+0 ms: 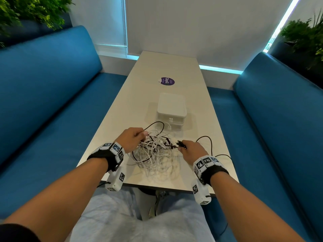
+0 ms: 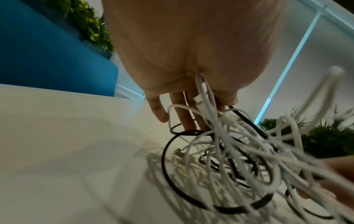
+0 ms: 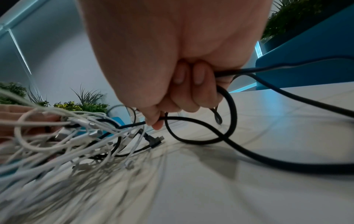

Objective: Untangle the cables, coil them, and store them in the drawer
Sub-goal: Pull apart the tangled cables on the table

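Observation:
A tangle of white and black cables (image 1: 155, 151) lies on the near end of the white table (image 1: 139, 95), lifted a little on its left side. My left hand (image 1: 131, 138) pinches a bunch of white cables (image 2: 203, 97) at the tangle's upper left. My right hand (image 1: 190, 149) grips a black cable (image 3: 191, 121) at the tangle's right; that cable loops off to the right over the table (image 1: 208, 142). A black angled plug (image 3: 153, 140) lies on the table below my right hand. A small white drawer box (image 1: 171, 109) stands just beyond the tangle, its drawers shut.
Blue benches (image 1: 43, 84) run along both sides of the table, the right one (image 1: 279, 110) close to the black cable's loop. A purple sticker (image 1: 167, 81) sits mid-table. Plants (image 1: 304, 35) stand behind the benches. The table's near edge (image 1: 157, 186) is above my lap.

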### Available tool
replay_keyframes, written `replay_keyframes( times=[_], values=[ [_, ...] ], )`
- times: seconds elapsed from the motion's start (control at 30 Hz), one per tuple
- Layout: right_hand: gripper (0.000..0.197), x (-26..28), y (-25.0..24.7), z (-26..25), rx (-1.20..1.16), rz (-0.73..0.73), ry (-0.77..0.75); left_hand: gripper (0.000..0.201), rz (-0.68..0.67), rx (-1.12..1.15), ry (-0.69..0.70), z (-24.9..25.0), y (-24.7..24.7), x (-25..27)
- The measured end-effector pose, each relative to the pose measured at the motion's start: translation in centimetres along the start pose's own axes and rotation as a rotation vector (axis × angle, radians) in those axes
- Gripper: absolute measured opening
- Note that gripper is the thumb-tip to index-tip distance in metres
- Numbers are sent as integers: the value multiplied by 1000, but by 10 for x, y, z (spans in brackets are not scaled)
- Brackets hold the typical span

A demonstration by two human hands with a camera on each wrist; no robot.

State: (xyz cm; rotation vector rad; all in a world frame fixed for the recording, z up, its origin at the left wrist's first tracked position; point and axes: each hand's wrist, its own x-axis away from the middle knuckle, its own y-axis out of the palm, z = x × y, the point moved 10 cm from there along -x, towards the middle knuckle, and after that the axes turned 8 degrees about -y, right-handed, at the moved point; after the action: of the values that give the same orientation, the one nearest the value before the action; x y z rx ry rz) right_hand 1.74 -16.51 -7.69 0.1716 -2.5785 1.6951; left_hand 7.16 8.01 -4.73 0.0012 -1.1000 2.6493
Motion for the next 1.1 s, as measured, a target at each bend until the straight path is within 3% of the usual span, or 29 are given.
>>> replay_keyframes(
  times=[0.17, 0.27, 0.33, 0.43, 0.6, 0.73, 0.8, 0.97, 1.1],
  values=[
    [19, 2, 1, -4, 11, -12, -7, 22, 54, -453, 38, 10, 6, 6],
    [18, 2, 3, -9, 1, -22, -23, 31, 165, -541, 285, 45, 9, 18],
    [18, 2, 4, -11, 0, -29, -31, 28, 143, -590, 426, 60, 20, 26],
    [19, 3, 5, -12, 6, -34, -37, 13, 80, -648, 495, 67, 33, 31],
    [23, 5, 7, -10, 18, -37, -28, 21, 131, -699, 401, 63, 25, 28],
    [23, 6, 13, -9, 46, -65, -28, 46, 132, -715, 391, 61, 22, 29],
    [23, 7, 14, -8, 57, -65, -27, 41, 135, -693, 344, 58, 18, 27],
    [23, 7, 14, -10, 71, -49, -26, 2, 85, -457, 188, 45, 8, 24],
    [24, 8, 16, -5, 96, -62, -6, 16, 59, -321, 84, 30, 4, 24]
  ],
)
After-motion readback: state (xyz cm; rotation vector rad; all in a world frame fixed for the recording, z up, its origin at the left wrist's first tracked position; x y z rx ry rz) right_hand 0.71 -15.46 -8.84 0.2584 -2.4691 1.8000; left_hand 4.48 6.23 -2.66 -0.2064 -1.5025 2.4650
